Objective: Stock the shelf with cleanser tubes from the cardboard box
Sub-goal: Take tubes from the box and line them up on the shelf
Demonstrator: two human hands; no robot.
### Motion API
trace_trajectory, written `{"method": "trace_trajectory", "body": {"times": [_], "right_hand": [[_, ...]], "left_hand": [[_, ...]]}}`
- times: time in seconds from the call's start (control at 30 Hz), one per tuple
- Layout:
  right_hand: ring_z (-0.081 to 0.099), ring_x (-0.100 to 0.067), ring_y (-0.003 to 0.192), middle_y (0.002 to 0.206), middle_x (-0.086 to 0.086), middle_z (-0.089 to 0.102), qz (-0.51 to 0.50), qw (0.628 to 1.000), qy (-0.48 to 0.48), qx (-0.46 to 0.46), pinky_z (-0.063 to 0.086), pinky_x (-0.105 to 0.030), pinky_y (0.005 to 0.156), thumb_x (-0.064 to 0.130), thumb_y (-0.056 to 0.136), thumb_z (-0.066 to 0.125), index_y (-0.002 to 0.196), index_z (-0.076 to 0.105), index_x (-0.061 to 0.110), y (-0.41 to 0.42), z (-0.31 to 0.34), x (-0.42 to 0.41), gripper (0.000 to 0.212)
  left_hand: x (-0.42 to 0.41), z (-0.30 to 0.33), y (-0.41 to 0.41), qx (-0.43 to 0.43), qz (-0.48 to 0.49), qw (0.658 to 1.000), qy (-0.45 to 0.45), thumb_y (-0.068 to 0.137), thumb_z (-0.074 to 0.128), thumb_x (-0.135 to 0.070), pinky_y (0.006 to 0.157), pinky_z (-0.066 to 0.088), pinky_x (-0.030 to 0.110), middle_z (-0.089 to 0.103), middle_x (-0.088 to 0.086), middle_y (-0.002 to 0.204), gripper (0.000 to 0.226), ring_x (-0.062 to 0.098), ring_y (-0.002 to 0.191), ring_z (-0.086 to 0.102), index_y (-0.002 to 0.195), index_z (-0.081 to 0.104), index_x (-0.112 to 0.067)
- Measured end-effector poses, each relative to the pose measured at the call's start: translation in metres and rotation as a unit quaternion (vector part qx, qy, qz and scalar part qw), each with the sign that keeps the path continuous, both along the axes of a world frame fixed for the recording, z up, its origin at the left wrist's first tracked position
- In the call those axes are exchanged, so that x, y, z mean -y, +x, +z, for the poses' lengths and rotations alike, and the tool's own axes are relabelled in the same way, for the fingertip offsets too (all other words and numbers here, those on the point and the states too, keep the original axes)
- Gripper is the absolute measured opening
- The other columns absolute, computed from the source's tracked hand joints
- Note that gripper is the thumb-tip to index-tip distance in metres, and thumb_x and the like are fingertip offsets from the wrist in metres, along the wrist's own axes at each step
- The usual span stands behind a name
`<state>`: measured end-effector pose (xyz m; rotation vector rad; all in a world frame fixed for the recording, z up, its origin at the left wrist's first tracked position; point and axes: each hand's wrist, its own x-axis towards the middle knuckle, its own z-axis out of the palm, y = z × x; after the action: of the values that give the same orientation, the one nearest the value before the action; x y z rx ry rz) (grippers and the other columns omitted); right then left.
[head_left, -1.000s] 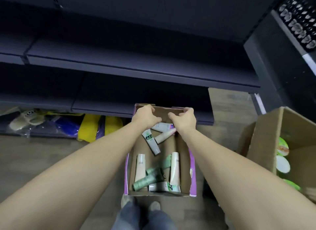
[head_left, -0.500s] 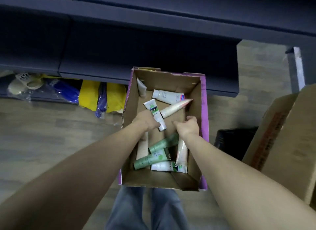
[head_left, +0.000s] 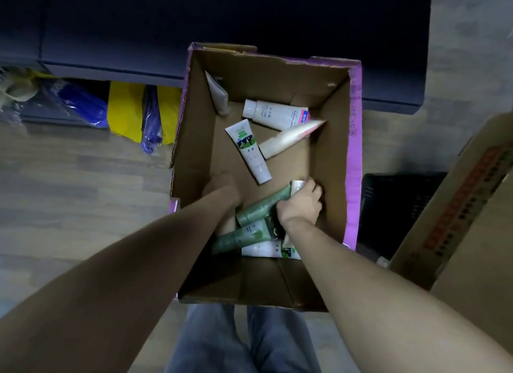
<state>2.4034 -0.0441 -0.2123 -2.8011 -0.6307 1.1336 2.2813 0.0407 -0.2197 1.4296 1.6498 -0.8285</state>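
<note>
Reaching into the cardboard box (head_left: 354, 150), our right hand (head_left: 301, 204) grips a green cleanser tube (head_left: 262, 209); our left hand (head_left: 222, 185) reaches alongside, its grip hidden, so we cannot tell.

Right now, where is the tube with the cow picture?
In the head view, the cow tube lies on the cardboard box floor, mid-box, touching the cream tube, beyond both hands.

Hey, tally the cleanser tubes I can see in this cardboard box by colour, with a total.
White or cream tubes: 6
Green tubes: 2
Total: 8 visible; any under the arms can't be counted.
</note>
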Motion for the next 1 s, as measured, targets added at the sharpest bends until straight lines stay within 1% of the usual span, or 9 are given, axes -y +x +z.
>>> {"method": "trace_trajectory", "body": {"times": [0.07,0.17,0.37,0.47,0.57,0.67,0.77,0.9,1.0], "right_hand": [[0.041,-0.036,0.126,0.143,-0.012,0.033,0.013,1.000,0.007,0.010,0.030,-0.034,0.108,0.016,0.079,0.074,0.146,0.032,0.012,-0.003,-0.006,0.000,0.079],[0.044,-0.034,0.124,0.137,-0.014,0.038,0.021,0.999,0.000,0.029,0.037,-0.036,0.103,0.021,0.080,0.075,0.141,0.036,0.009,-0.002,-0.015,-0.002,0.073],[0.058,-0.035,0.115,0.130,-0.015,0.051,0.015,0.999,-0.026,0.029,0.048,-0.038,0.085,0.021,0.087,0.070,0.129,0.037,0.007,0.007,-0.016,-0.008,0.055],[0.059,-0.034,0.116,0.126,-0.017,0.058,0.015,0.999,-0.030,0.014,0.049,-0.036,0.087,0.016,0.086,0.069,0.131,0.037,0.007,0.019,-0.012,-0.012,0.056],[0.057,-0.032,0.117,0.133,-0.014,0.049,0.053,0.998,-0.025,-0.021,0.047,-0.034,0.091,0.026,0.083,0.073,0.138,0.039,0.015,0.018,-0.001,-0.013,0.066],[0.061,-0.030,0.106,0.130,-0.009,0.045,0.078,0.997,0.006,-0.021,0.046,-0.031,0.084,0.033,0.082,0.070,0.135,0.050,0.029,0.014,0.016,-0.011,0.057],[0.059,-0.031,0.102,0.121,-0.009,0.049,0.067,0.996,0.054,0.003,0.044,-0.030,0.079,0.032,0.080,0.069,0.124,0.055,0.024,0.017,0.034,-0.013,0.046],[0.056,-0.032,0.107,0.116,-0.013,0.053,0.055,0.992,0.109,-0.001,0.043,-0.031,0.084,0.027,0.083,0.066,0.123,0.053,0.019,0.025,0.055,-0.019,0.043],[0.055,-0.033,0.107,0.116,-0.015,0.054,0.063,0.989,0.133,-0.007,0.043,-0.033,0.091,0.030,0.086,0.066,0.125,0.053,0.020,0.027,0.064,-0.018,0.042]], "left_hand": [[0.004,-0.012,-0.003,-0.009,-0.008,1.000,0.022,0.081,0.074,-0.031,0.092,0.051,0.040,0.051,0.012,0.133,0.059,0.030,0.118,0.054,0.133,0.049,-0.016],[0.006,-0.018,-0.007,-0.001,-0.007,0.998,0.063,0.087,0.069,-0.027,0.089,0.049,0.039,0.054,0.011,0.131,0.050,0.031,0.119,0.054,0.132,0.048,-0.017],[0.005,-0.015,-0.008,0.005,-0.001,0.998,0.065,0.077,0.078,-0.024,0.085,0.050,0.034,0.058,0.010,0.126,0.050,0.029,0.117,0.056,0.122,0.058,-0.014],[0.002,-0.008,-0.007,0.018,0.016,0.997,0.076,0.076,0.079,-0.023,0.085,0.050,0.033,0.058,0.010,0.127,0.051,0.028,0.118,0.056,0.122,0.059,-0.013],[-0.002,0.006,-0.004,0.044,0.038,0.994,0.088,0.076,0.079,-0.023,0.088,0.050,0.034,0.057,0.010,0.126,0.057,0.030,0.118,0.055,0.126,0.052,-0.015],[-0.006,0.026,0.000,0.082,0.042,0.987,0.129,0.077,0.075,-0.022,0.088,0.047,0.035,0.054,0.013,0.126,0.056,0.032,0.118,0.051,0.125,0.048,-0.011],[-0.014,0.048,0.003,0.112,0.046,0.976,0.182,0.079,0.070,-0.019,0.095,0.041,0.034,0.049,0.013,0.128,0.051,0.032,0.121,0.044,0.123,0.046,-0.010],[-0.026,0.071,0.003,0.138,0.038,0.962,0.231,0.076,0.076,-0.029,0.098,0.039,0.035,0.045,0.010,0.127,0.059,0.032,0.120,0.042,0.125,0.049,-0.014],[-0.029,0.079,-0.001,0.124,0.013,0.960,0.251,0.078,0.072,-0.036,0.096,0.043,0.037,0.042,0.011,0.124,0.050,0.034,0.117,0.043,0.121,0.059,-0.017]]}}
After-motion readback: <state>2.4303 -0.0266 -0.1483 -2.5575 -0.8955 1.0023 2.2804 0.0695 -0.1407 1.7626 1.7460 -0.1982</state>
